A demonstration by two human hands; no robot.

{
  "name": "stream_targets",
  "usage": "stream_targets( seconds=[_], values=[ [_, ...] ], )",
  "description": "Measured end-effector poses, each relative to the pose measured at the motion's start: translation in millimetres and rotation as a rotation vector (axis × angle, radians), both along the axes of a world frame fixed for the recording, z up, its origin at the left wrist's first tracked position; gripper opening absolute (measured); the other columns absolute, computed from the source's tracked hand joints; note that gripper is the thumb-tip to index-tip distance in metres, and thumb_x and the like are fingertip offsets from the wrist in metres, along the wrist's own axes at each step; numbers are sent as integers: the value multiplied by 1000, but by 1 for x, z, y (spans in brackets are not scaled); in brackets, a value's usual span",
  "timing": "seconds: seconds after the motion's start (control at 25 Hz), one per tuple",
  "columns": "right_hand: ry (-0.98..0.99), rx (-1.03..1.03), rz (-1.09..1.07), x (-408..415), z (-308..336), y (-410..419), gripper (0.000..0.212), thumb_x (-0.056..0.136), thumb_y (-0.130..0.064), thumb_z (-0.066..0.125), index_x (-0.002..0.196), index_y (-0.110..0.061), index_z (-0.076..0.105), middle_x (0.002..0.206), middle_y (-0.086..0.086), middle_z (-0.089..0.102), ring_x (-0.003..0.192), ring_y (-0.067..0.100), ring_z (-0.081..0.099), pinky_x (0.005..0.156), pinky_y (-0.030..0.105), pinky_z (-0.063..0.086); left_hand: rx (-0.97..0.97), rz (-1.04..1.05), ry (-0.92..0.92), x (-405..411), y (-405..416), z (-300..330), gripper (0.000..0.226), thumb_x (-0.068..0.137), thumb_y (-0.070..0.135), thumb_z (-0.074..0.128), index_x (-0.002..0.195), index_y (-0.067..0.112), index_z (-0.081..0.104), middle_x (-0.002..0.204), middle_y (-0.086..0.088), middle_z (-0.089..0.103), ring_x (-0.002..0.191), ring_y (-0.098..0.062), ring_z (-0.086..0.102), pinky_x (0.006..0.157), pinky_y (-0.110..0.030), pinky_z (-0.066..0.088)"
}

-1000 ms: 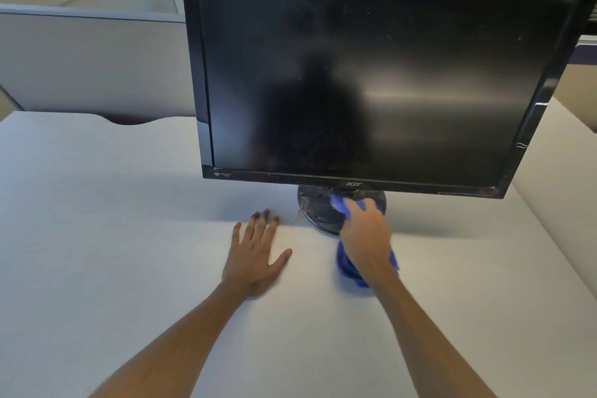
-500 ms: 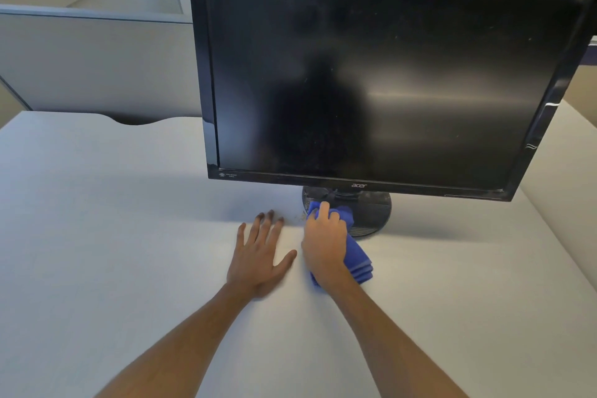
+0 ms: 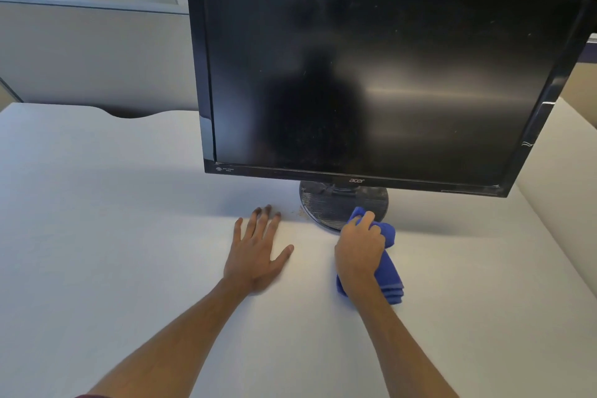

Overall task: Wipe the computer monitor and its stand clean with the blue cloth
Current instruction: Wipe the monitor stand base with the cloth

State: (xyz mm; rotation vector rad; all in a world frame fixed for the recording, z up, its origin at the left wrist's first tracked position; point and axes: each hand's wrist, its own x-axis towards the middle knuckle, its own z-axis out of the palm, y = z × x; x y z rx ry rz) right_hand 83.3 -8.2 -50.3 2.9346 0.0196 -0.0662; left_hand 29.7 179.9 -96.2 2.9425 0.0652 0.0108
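While the right hand [image 3: 358,249] wipes, the monitor [image 3: 371,74] bezel reads "acer".

A black monitor [image 3: 371,71] stands upright on its round dark stand [image 3: 326,203]; the folded blue cloth [image 3: 389,268] drapes over the stand's front-right edge.

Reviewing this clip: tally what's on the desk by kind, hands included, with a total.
Monitor on its round stand: 1
Blue cloth, gripped by the right hand at the stand's edge: 1
Hands, counting the left hand resting flat on the desk: 2
Total: 4
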Motion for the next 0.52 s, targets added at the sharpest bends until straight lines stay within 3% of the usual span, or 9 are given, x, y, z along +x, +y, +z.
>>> stream_targets(
  seconds=[0.2, 0.52],
  values=[
    [41, -148, 140, -2, 6, 34, 19, 95, -22, 51, 112, -17, 58, 119, 11, 43, 88, 18, 48, 69, 30, 36, -8, 3, -27, 1, 0, -3, 74, 91, 66, 18, 153, 26, 9, 162, 2, -2, 148, -19, -3, 119, -49, 1],
    [39, -59, 276, -5, 12, 62, 19, 96, -21, 47, 108, -18, 61, 121, 11, 41, 93, 22, 50, 73, 31, 38, -2, 11, -3, -1, 1, -2, 73, 92, 67, 16, 153, 28, 2, 161, 4, -10, 147, -16, -11, 119, -47, -4]
  ],
)
